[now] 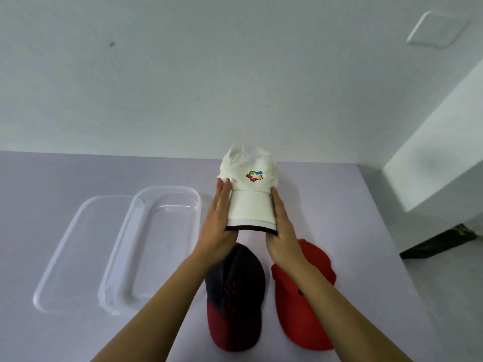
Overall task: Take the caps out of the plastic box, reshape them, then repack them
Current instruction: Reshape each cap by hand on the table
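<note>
A white cap (249, 186) with a small multicoloured logo is held above the table, brim toward me. My left hand (218, 220) presses flat against the brim's left edge and my right hand (283, 226) against its right edge, squeezing the brim between them. Beneath my wrists lie a black cap with a red brim (235, 296) and an all-red cap (305, 296), both on the table. To the left stands the clear plastic box (194, 205), with nothing inside it.
The box's clear lid (65, 252) lies flat just left of the box. The lilac table (366, 231) ends at a white wall behind and drops off on the right, where a dark object (441, 241) sits on the floor.
</note>
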